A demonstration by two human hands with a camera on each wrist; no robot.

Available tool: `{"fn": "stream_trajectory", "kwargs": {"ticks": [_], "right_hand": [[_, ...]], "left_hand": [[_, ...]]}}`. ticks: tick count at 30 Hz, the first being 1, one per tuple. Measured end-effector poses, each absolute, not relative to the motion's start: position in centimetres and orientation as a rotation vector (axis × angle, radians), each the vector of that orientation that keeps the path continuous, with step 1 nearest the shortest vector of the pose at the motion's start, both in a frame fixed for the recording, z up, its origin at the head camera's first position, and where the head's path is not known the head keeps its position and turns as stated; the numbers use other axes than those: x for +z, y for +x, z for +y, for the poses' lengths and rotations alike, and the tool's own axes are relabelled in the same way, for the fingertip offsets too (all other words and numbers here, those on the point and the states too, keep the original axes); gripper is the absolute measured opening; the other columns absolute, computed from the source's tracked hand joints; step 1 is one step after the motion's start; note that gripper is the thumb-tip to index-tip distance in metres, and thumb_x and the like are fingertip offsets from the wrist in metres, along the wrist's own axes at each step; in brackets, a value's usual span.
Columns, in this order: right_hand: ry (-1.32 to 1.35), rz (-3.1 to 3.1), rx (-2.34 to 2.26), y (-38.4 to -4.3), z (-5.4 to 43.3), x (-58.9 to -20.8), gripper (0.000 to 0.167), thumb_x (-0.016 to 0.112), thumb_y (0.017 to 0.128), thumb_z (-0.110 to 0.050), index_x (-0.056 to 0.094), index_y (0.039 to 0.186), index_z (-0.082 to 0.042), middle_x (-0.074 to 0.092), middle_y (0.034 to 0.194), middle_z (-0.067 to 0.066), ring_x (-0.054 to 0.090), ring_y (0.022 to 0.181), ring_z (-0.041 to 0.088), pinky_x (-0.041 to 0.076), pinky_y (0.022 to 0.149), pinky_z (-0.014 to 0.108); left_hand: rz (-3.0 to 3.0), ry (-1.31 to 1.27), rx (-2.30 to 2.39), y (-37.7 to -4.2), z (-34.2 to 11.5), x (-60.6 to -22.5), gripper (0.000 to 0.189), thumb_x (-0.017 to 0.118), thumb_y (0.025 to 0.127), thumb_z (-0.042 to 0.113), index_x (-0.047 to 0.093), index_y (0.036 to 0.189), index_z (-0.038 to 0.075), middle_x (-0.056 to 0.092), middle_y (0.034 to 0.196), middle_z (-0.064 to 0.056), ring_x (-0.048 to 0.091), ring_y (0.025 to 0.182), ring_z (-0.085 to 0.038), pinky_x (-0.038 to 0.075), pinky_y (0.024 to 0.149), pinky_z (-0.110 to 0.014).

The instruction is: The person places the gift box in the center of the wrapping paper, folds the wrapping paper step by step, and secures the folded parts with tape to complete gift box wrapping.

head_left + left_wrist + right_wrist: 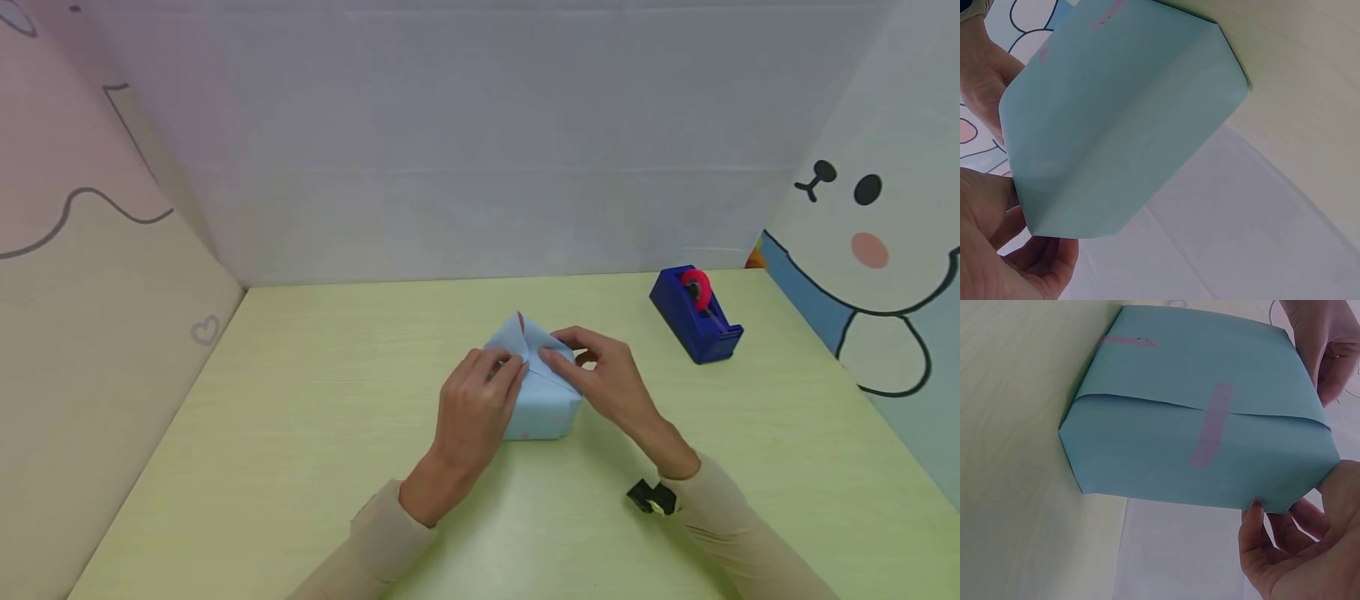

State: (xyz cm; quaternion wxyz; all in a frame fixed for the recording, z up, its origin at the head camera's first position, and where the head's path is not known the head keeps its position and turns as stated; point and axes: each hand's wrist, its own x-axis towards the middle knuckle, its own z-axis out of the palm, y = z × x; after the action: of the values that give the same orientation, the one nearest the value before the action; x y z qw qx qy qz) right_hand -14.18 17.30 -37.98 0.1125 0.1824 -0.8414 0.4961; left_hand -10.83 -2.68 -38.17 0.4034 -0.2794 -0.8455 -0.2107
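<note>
A box wrapped in light blue paper (542, 417) sits on the table between the two hands. Its upper end has folded paper flaps meeting in a point, with a reddish mark near the tip. My left hand (476, 404) pinches the paper at the flap's left side with bent fingers. On the other side, my right hand (607, 375) pinches the right edge of the fold, thumb on top and index finger behind. Strips of pink tape (1211, 425) cross a paper seam in the right wrist view. The left wrist view shows a smooth blue side (1129, 125).
A dark blue tape dispenser (693, 321) with a red roll stands at the back right of the pale table (337, 400). Beside the right cuff is a small black object (651, 497). A whitish backdrop (480, 142) rises behind, with printed panels at both sides.
</note>
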Motion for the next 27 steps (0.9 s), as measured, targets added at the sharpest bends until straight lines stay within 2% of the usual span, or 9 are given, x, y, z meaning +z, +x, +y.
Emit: {"fn": "stream_trajectory", "kwargs": {"ticks": [8,20,27], "right_hand": [[0.552,-2.468,1.442,-14.24,17.26,-38.07,0.02,0.075,0.096,-0.015,0.075,0.113,-0.005,0.076,0.104,0.007,0.067,0.086,0.018,0.056,0.074,0.031],[0.623,-2.48,1.324,-14.53,17.4,-38.0,0.019,0.076,0.094,-0.012,0.076,0.111,-0.004,0.076,0.105,0.007,0.068,0.085,0.016,0.058,0.07,0.034],[0.693,-2.477,1.264,-14.81,17.5,-37.88,0.016,0.077,0.093,-0.009,0.077,0.108,-0.004,0.076,0.102,0.006,0.068,0.084,0.016,0.057,0.068,0.031]], "left_hand": [[-2.149,-0.736,-0.516,-10.95,-2.87,-38.35,0.009,0.081,0.089,0.01,0.08,0.096,0.004,0.071,0.095,-0.009,0.063,0.079,-0.023,0.057,0.069,-0.031],[-2.137,-0.78,-0.538,-11.18,-2.89,-38.71,0.009,0.08,0.091,0.011,0.081,0.096,0.004,0.071,0.097,-0.01,0.066,0.086,-0.025,0.058,0.076,-0.034],[-2.154,-0.821,-0.481,-11.18,-3.15,-39.07,0.014,0.074,0.095,0.017,0.079,0.097,0.003,0.072,0.1,-0.01,0.066,0.092,-0.025,0.057,0.078,-0.034]]}}
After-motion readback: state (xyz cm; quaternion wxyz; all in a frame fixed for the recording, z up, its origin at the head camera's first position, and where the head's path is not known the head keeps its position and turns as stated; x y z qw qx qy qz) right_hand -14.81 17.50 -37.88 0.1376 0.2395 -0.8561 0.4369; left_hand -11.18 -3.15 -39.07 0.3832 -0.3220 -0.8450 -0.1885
